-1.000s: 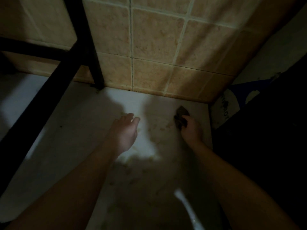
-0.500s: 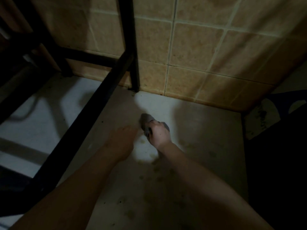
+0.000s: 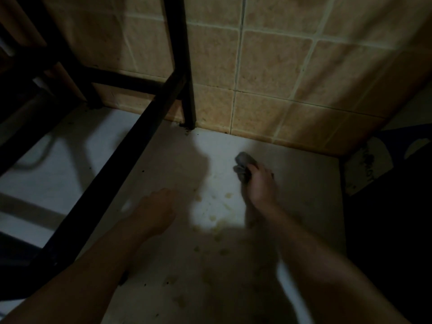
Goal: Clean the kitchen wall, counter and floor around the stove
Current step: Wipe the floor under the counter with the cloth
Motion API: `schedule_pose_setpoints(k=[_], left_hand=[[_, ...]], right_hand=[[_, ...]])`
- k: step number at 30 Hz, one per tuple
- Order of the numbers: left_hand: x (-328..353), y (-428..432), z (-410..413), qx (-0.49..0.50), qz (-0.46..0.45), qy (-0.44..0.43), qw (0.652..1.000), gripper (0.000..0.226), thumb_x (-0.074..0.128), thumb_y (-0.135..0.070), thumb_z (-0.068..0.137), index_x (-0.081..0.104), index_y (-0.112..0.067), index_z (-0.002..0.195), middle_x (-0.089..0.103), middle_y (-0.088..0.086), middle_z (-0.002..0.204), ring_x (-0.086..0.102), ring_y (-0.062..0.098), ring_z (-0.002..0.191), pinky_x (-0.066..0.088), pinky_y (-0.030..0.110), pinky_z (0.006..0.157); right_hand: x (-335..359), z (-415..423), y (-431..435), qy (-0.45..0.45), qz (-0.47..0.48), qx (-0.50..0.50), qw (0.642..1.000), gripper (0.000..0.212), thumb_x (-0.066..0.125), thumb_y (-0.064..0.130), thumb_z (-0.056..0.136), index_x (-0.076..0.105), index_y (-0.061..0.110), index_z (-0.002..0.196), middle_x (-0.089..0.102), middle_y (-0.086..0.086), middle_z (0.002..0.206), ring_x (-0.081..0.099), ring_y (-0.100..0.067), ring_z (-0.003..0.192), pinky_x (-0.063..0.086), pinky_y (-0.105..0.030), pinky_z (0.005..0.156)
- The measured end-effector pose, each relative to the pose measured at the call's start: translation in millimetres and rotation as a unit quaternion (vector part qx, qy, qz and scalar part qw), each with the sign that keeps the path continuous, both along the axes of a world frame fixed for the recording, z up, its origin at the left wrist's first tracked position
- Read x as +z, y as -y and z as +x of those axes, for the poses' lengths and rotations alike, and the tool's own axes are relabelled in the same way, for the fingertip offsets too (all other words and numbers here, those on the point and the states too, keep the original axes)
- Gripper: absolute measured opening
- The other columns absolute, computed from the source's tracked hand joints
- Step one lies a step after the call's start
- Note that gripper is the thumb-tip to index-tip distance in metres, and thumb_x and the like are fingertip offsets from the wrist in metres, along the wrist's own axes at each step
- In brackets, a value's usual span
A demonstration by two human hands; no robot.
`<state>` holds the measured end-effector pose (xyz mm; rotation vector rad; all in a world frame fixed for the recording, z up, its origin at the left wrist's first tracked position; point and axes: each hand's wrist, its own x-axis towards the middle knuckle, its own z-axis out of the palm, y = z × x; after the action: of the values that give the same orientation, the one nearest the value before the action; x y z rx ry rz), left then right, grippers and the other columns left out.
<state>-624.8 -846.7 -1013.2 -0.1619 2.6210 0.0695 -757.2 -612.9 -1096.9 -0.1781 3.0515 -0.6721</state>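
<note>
I look down at a dim white floor (image 3: 301, 183) beside a beige tiled wall (image 3: 268, 73). My right hand (image 3: 260, 185) grips a bunched grey cloth (image 3: 244, 166) and holds it against the floor near the wall. Yellowish stains (image 3: 219, 224) dot the lit patch of floor just in front of that hand. My left hand (image 3: 155, 210) lies in shadow left of the stains, low over the floor with its fingers extended and nothing in it.
A black metal stand (image 3: 180, 66) has a leg at the wall's base, and its lower bar (image 3: 112, 178) runs diagonally across the left. A dark object with a white printed label (image 3: 364, 167) fills the right side. Small dark crumbs (image 3: 187, 130) lie by the leg.
My right hand with the cloth has slid to the right and towards the wall, uncovering stains on the lit floor. My left hand has stayed in about the same place.
</note>
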Motion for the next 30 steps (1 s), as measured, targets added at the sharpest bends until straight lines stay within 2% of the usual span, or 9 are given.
schedule_pose_setpoints(k=[5,8,10,14,17,20,25,30], left_hand=[[-2.6,-13.4,-4.6,-0.010,0.037,-0.025,0.999,0.056,0.041,-0.025,0.098,0.019,-0.019,0.149,0.023,0.005,0.155,0.028,0.023,0.140,0.023,0.033,0.112],[-5.0,-20.2,-3.9,-0.032,0.059,-0.059,0.996,0.055,0.042,-0.023,0.097,0.023,-0.024,0.149,0.025,0.004,0.154,0.028,0.024,0.139,0.023,0.035,0.114],[-10.1,-21.9,2.0,-0.044,0.063,-0.052,0.996,0.054,0.042,-0.025,0.097,0.024,-0.026,0.148,0.027,0.003,0.153,0.029,0.023,0.138,0.024,0.035,0.113],[-16.0,-12.6,14.0,-0.055,0.043,-0.040,0.997,0.055,0.040,-0.029,0.098,0.020,-0.023,0.150,0.021,0.002,0.156,0.023,0.021,0.142,0.021,0.036,0.115],[-17.3,-8.0,24.3,-0.057,0.050,-0.040,0.996,0.054,0.038,-0.031,0.100,0.020,-0.022,0.150,0.018,0.000,0.157,0.020,0.019,0.143,0.020,0.034,0.115],[-14.5,-5.4,32.8,-0.055,0.039,-0.025,0.997,0.054,0.036,-0.030,0.101,0.017,-0.022,0.150,0.015,-0.001,0.158,0.017,0.018,0.144,0.020,0.035,0.116],[-5.2,-6.3,39.4,-0.044,0.053,-0.063,0.996,0.052,0.037,-0.028,0.100,0.019,-0.024,0.150,0.020,0.001,0.155,0.023,0.018,0.142,0.022,0.032,0.114],[3.4,-7.7,37.7,-0.042,0.039,-0.068,0.996,0.055,0.036,-0.027,0.101,0.013,-0.022,0.151,0.014,0.001,0.158,0.019,0.018,0.143,0.019,0.032,0.115]], right_hand=[[-2.0,-11.2,-48.0,0.001,-0.011,-0.125,0.992,0.047,0.048,0.001,0.090,0.049,0.014,0.135,0.048,-0.015,0.137,0.041,-0.036,0.124,0.038,-0.047,0.103],[-1.1,-11.2,-39.3,-0.004,-0.017,-0.133,0.991,0.042,0.051,0.007,0.091,0.052,0.013,0.132,0.052,-0.015,0.133,0.044,-0.036,0.123,0.037,-0.047,0.103],[-1.7,-7.1,-23.2,-0.009,-0.010,-0.117,0.993,0.038,0.050,0.009,0.092,0.054,0.015,0.130,0.054,-0.014,0.131,0.046,-0.036,0.120,0.038,-0.045,0.100],[-0.5,0.6,9.8,-0.020,-0.026,-0.058,0.998,0.042,0.046,0.004,0.089,0.057,0.019,0.127,0.056,-0.012,0.127,0.050,-0.034,0.115,0.042,-0.043,0.098],[2.3,9.7,32.8,-0.016,-0.016,0.031,0.999,0.045,0.044,0.004,0.086,0.058,0.022,0.125,0.058,-0.012,0.122,0.051,-0.035,0.108,0.044,-0.043,0.092],[4.4,24.6,58.6,-0.007,-0.009,0.125,0.992,0.042,0.048,0.009,0.085,0.058,0.021,0.124,0.057,-0.009,0.124,0.050,-0.035,0.111,0.043,-0.038,0.094],[-1.0,56.4,92.9,-0.004,0.020,0.272,0.962,0.042,0.050,0.014,0.091,0.052,0.024,0.132,0.051,-0.004,0.135,0.046,-0.029,0.120,0.038,-0.032,0.099],[-0.8,60.6,79.0,0.002,0.018,0.280,0.960,0.039,0.052,0.012,0.090,0.056,0.024,0.127,0.052,-0.004,0.134,0.045,-0.031,0.117,0.038,-0.035,0.100]])
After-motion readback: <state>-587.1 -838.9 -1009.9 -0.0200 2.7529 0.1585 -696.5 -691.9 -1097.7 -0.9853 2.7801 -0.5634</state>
